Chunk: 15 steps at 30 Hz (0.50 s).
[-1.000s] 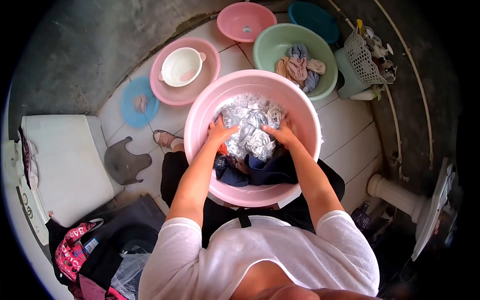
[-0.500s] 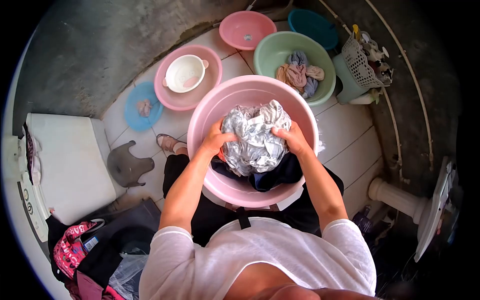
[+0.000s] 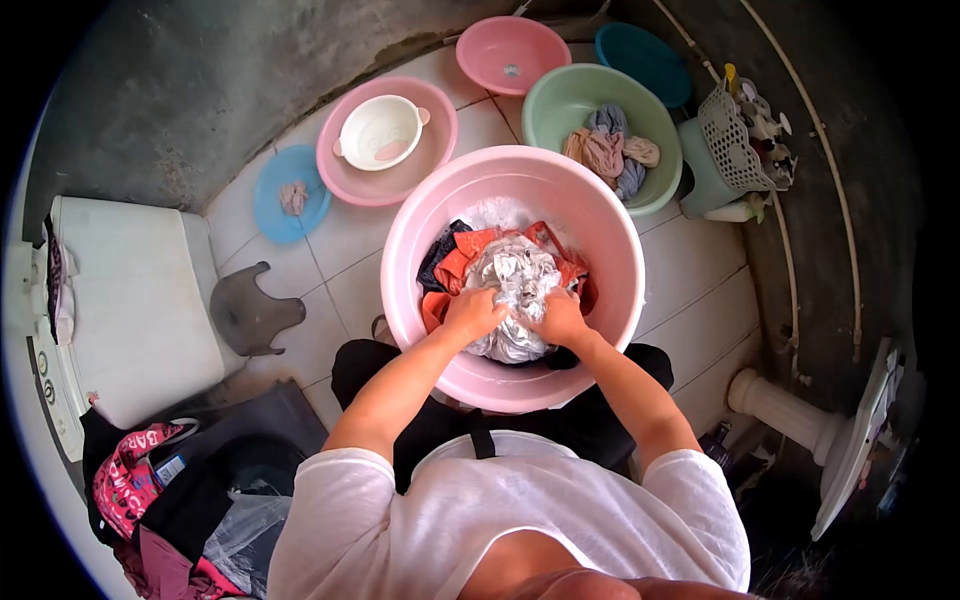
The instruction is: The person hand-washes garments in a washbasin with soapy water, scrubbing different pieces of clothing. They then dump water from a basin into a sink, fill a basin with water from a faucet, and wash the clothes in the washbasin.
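Note:
A large pink basin (image 3: 400, 235) stands between my knees with wet laundry and some suds in it. My left hand (image 3: 477, 314) and my right hand (image 3: 558, 316) are both closed on a bunched whitish-grey patterned cloth (image 3: 513, 268), pressing it low in the basin. Part of the fingers is buried in its folds. Around it lie an orange garment (image 3: 459, 262) and a dark navy garment (image 3: 437, 262).
Behind stand a green basin (image 3: 540, 125) with clothes, pink basins, a white bowl (image 3: 372, 130) and a blue basin (image 3: 270, 215). Left are a grey stool (image 3: 250, 308) and a white washing machine (image 3: 140, 300). A white pedestal sink (image 3: 790, 415) is at right, below a white basket (image 3: 728, 140).
Both hands have lowered the whitish-grey cloth into the basin and toward my body. The orange garment, mostly covered before, now shows around it. The view has shifted slightly.

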Motion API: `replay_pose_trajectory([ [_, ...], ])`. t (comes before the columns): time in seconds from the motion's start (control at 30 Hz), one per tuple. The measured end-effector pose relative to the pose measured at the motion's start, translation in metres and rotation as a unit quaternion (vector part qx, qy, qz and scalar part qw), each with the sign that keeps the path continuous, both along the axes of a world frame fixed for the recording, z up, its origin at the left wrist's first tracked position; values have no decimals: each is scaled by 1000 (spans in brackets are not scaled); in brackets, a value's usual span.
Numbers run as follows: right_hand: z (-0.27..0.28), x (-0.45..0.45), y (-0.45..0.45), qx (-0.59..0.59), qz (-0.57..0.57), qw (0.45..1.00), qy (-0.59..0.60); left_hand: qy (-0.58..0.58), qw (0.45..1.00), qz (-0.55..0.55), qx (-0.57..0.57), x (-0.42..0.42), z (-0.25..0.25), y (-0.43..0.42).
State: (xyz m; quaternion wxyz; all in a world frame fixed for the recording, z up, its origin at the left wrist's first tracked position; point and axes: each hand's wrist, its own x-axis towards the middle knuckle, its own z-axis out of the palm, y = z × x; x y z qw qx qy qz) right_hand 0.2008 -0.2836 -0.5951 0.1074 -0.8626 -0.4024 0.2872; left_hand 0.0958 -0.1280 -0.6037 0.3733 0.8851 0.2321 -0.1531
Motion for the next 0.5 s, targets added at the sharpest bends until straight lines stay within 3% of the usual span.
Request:
replay_pose_trajectory([
  [0.03, -7, 5, 6, -37, 13, 999, 13, 77, 997, 14, -17, 11, 4, 2],
  [0.13, -37, 26, 14, -71, 23, 994, 85, 62, 998, 20, 27, 23, -22, 9],
  [0.3, -44, 48, 47, -88, 20, 989, 115, 74, 989, 124, -41, 33, -53, 19],
  [0.37, -26, 50, 62, -162, -34, 982, 91, 86, 987, 135, 0, 36, -44, 18],
  [0.47, -26, 44, 56, -205, -78, 967, 130, 137, 981, 130, -43, 37, -21, 10],
  [0.5, -27, 42, 50, -201, -99, 967, 122, 120, 981, 144, 53, 38, -9, 2],
])
